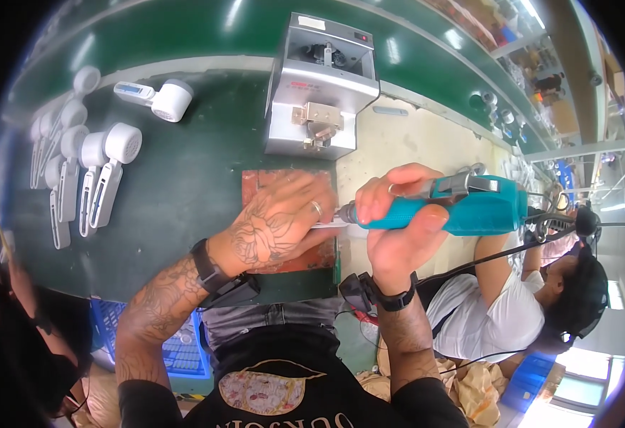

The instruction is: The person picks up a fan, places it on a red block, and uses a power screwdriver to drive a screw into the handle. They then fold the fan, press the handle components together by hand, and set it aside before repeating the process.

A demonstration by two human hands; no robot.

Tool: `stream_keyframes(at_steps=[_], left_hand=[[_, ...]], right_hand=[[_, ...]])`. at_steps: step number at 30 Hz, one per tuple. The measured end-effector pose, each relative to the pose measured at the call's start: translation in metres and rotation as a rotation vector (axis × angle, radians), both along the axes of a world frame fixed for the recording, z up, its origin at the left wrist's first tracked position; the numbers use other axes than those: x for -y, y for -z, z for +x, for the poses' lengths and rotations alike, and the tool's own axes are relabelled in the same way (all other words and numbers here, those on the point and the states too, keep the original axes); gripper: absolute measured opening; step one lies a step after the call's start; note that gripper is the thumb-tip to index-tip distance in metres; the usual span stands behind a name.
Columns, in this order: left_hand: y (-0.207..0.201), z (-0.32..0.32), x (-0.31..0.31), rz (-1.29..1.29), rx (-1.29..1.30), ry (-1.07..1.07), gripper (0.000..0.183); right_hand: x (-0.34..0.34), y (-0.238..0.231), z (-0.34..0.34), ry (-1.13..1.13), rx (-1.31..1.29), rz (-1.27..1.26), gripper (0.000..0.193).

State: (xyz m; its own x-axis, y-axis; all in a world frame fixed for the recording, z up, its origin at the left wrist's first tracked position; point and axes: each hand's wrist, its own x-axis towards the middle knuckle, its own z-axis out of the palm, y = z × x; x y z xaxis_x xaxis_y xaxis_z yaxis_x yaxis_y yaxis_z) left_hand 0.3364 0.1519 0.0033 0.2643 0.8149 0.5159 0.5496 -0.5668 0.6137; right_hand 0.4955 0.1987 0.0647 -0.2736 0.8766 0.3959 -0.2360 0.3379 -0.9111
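My right hand (395,250) is wrapped round a teal electric screwdriver (483,210), which lies nearly level with its tip pointing left. That tip meets the end of a slim white part (332,224) low over a red mat (321,258). My left hand (277,225) is closed over the white part, and the fingers and back of the hand hide most of it. Just beyond the mat stands a silver screw feeder (280,135). Several white handheld shower heads (105,192) lie in a group to the left, and a single shower head (172,100) lies apart behind them.
A green worktop (184,171) carries all this, with a pale board (412,135) on its right. The screwdriver's cable (462,265) trails at right. A co-worker in a white shirt (480,314) sits close on the right. Blue crates (187,357) stand below the table.
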Motion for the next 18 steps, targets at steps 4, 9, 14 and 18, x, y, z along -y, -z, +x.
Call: stream_keyframes(at_steps=[4, 9, 14, 18], left_hand=[[0.0032, -0.0027, -0.0021, -0.097, 0.118, 0.069, 0.028], [0.0011, -0.0002, -0.0011, -0.102, 0.128, 0.072, 0.028], [0.0014, -0.0011, -0.0007, -0.092, 0.123, 0.087, 0.027], [-0.0018, 0.0017, 0.0020, -0.149, 0.071, -0.012, 0.029]], right_hand=[[-0.0003, 0.0004, -0.0007, -0.004, -0.009, 0.011, 0.073], [0.0021, 0.0014, 0.0009, 0.000, -0.022, 0.013, 0.074], [0.0026, 0.0019, 0.0014, -0.015, -0.030, 0.019, 0.073], [0.0033, 0.0016, -0.0004, -0.006, -0.010, 0.026, 0.073]])
